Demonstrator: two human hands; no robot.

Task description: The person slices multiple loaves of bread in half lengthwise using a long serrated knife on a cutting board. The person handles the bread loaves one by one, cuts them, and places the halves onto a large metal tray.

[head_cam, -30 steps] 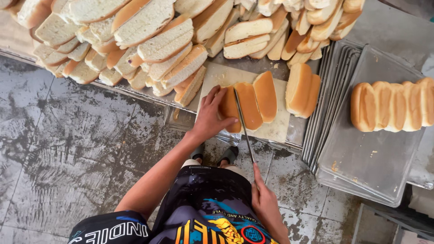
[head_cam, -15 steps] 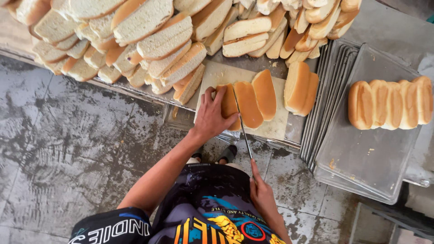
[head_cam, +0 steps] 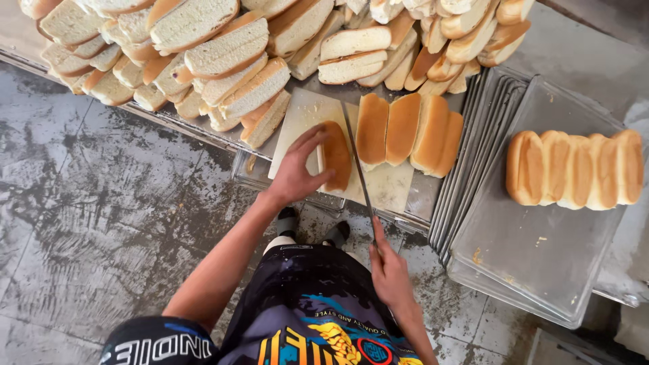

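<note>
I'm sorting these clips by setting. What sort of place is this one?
Probably a bakery or bread workshop. A big heap of sliced rolls covers the bench, stacked metal trays sit alongside, and the person's left hand steadies a loaf on a cutting board while the right hand works a long knife.

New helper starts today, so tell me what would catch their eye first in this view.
First, the big heap of sliced bread piled along the top. Below it, the left hand steadies a golden bun on the white cutting board while the right hand draws a long knife beside it. At right, a row of joined buns sits on stacked metal trays.
</note>
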